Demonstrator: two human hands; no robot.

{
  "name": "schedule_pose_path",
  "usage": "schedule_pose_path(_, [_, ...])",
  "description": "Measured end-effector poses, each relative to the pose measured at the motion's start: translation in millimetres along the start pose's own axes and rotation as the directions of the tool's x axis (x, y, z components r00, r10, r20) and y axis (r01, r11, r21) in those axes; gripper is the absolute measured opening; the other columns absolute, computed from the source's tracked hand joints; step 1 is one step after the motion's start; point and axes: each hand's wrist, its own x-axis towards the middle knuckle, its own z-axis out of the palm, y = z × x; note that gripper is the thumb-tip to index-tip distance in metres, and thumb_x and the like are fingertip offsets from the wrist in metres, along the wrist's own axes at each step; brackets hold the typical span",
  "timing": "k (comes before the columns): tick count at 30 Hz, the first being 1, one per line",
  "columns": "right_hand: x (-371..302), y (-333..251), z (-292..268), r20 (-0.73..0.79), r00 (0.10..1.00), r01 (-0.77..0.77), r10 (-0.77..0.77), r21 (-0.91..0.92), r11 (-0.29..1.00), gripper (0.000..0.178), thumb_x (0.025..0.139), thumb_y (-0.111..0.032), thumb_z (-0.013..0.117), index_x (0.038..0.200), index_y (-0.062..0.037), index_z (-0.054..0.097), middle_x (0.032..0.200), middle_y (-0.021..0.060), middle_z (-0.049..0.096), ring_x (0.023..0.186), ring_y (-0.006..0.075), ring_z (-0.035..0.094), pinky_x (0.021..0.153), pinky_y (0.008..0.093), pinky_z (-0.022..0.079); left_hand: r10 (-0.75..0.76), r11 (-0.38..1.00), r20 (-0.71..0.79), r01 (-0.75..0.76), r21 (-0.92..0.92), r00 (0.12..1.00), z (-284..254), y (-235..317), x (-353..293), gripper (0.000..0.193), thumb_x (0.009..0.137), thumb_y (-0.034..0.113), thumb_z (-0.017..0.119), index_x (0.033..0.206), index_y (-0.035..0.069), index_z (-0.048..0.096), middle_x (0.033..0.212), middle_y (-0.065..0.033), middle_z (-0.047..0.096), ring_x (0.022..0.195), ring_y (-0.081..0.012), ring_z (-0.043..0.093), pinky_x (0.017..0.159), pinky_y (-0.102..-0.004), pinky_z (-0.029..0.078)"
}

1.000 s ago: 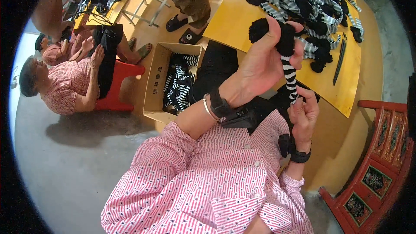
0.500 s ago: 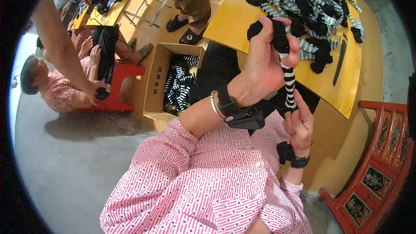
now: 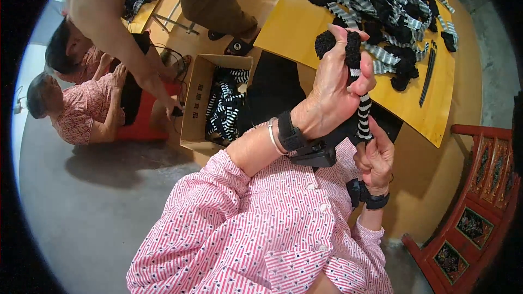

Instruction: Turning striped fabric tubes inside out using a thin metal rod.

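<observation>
While a black-and-white striped knit tube [image 3: 364,115] is held up in the air at the near edge of the yellow worktop [image 3: 402,104], its fuzzy black upper end [image 3: 353,49] is clasped by the left hand [image 3: 329,86], with the fingers bent around it and the thumb laid between two dark lobes. The lower end is grasped by the curled fingers of the right hand [image 3: 375,155], and its very tip is hidden by them. Black straps are worn on both wrists, and a pale bangle [image 3: 274,137] is worn on the left one.

Toward the far edge of the worktop, a loose pile of knit pieces [image 3: 376,8], grey-striped and fuzzy black, is heaped. Two slim black sticks [image 3: 427,74] are laid near the right edge. Near the left corner, striped knit pieces [image 3: 226,106] are contained in an open cardboard box [image 3: 192,98]. Farther left, two seated co-workers are seen beside a red stool [image 3: 141,122], toward which a bare arm [image 3: 128,57] is reached down. At the right, a red chair with carved panels [image 3: 463,244] is placed.
</observation>
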Motion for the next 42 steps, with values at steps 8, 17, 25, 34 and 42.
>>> schedule_pose_path(8, [2, -3, 7, -0.016, 1.000, 0.009, -0.007, 0.104, 0.995, 0.039, 0.085, -0.008, 0.047, 0.123, -0.0030, 0.040, 0.052, -0.0081, 0.028, 0.040, 0.0015, 0.021, 0.036, 0.0163, 0.017, 0.031, 0.999, 0.005, -0.031, -0.015, 0.999, 2, -9, -3, 0.026, 0.090, 0.036, 0.036, 0.097, 0.011, 0.040, 0.053, -0.0033, 0.045, 0.035, -0.0104, 0.026, 0.037, -0.0221, 0.022])
schedule_pose_path(17, [3, 0, 4, -0.001, 0.997, 0.080, -0.080, 0.074, 0.994, 0.038, 0.085, -0.008, 0.047, 0.122, -0.0020, 0.041, 0.053, -0.0076, 0.032, 0.040, 0.0013, 0.021, 0.036, 0.0160, 0.017, -0.042, 0.995, 0.004, 0.042, -0.095, 0.999, -2, -9, -1, 0.018, 0.089, 0.027, 0.039, 0.095, 0.011, 0.042, 0.057, -0.0043, 0.047, 0.037, -0.0104, 0.029, 0.037, -0.0215, 0.022])
schedule_pose_path(25, [1, -4, 11, -0.025, 0.999, 0.044, -0.042, 0.067, 0.997, 0.036, 0.085, -0.009, 0.047, 0.121, -0.0052, 0.043, 0.051, -0.0080, 0.029, 0.040, 0.0011, 0.021, 0.036, 0.0163, 0.017, -0.054, 0.991, 0.024, 0.056, -0.120, 0.998, -1, -15, -3, 0.023, 0.089, 0.033, 0.039, 0.094, 0.011, 0.043, 0.056, -0.0040, 0.047, 0.037, -0.0089, 0.028, 0.036, -0.0201, 0.021])
schedule_pose_path(34, [8, -13, 35, -0.113, 0.993, 0.022, -0.015, 0.061, 0.998, 0.018, 0.087, -0.011, 0.044, 0.105, -0.0102, 0.044, 0.051, -0.0073, 0.026, 0.039, 0.0007, 0.020, 0.035, 0.0159, 0.015, -0.006, 0.996, 0.068, 0.012, -0.085, 0.998, 2, -17, -3, 0.027, 0.091, 0.035, 0.034, 0.096, 0.009, 0.040, 0.052, -0.0030, 0.046, 0.033, -0.0075, 0.025, 0.036, -0.0190, 0.021])
schedule_pose_path(42, [18, -16, 41, -0.157, 0.988, -0.011, 0.013, 0.017, 1.000, 0.012, 0.088, -0.014, 0.045, 0.099, -0.0091, 0.044, 0.052, -0.0063, 0.029, 0.039, 0.0012, 0.021, 0.035, 0.0164, 0.016, -0.017, 0.999, 0.076, 0.019, -0.033, 0.997, 5, -10, -1, 0.033, 0.089, 0.042, 0.034, 0.095, 0.011, 0.044, 0.048, 0.0028, 0.036, 0.032, -0.0057, 0.021, 0.035, -0.0195, 0.016])
